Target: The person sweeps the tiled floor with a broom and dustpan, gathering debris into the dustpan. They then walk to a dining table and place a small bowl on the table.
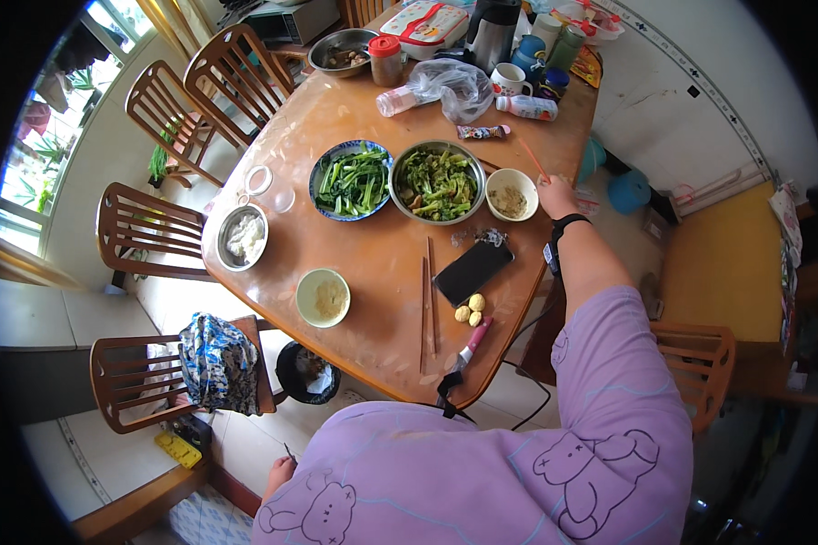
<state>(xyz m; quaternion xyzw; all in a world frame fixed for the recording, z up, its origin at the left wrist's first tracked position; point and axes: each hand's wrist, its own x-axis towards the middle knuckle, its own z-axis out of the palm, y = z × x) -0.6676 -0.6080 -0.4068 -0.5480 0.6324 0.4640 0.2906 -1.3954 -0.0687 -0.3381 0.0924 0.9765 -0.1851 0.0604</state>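
Observation:
My right hand (555,195) is at the table's right edge, closed around one end of a thin orange-red stick (533,158). Just left of that hand stands a white bowl (512,195) with food remains inside. Beside it are a steel bowl of cooked greens (439,181) and a blue-rimmed plate of leafy greens (352,180). My left hand (281,471) hangs low by my side, mostly hidden by my shirt. A small dark, thin object (290,455) sticks out of its fingers; its kind is unclear.
On the wooden table (375,272) lie a black phone (474,272), chopsticks (422,317), several yellow balls (476,302) and a pink-handled knife (476,337). A pale green bowl (322,298) and steel rice bowl (243,237) stand left. Bottles and a mug (510,80) crowd the far end.

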